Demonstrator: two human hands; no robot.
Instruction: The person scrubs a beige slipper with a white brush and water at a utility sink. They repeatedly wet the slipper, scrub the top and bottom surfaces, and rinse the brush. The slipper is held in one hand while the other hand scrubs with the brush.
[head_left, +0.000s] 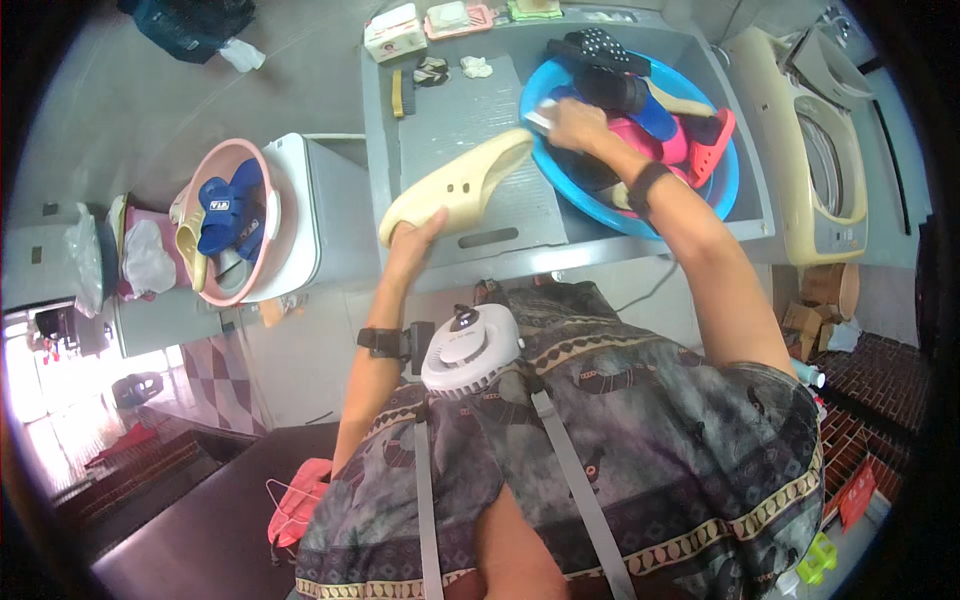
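Observation:
My left hand (418, 238) grips the toe end of a cream rubber slide slipper (457, 187), which is tilted above the ridged grey washboard (487, 97) of a laundry sink. Over the near-left rim of a blue plastic basin (637, 223), my right hand (576, 124) is closed around a small white object (541, 117), blurred and hard to identify. Footwear fills the basin: a red clog (712, 150), a pink shoe (636, 139), a blue slipper (658, 118) and a black polka-dot slipper (600, 46) among them. Some pieces are hidden beneath others and my right arm.
A yellow-backed scrub brush (403, 94) lies on the washboard's left side. Left of the sink, a pink basin (274, 202) holds blue and cream slippers on a white-topped appliance (300, 247). A cream washing machine (817, 165) stands at the right, lid raised.

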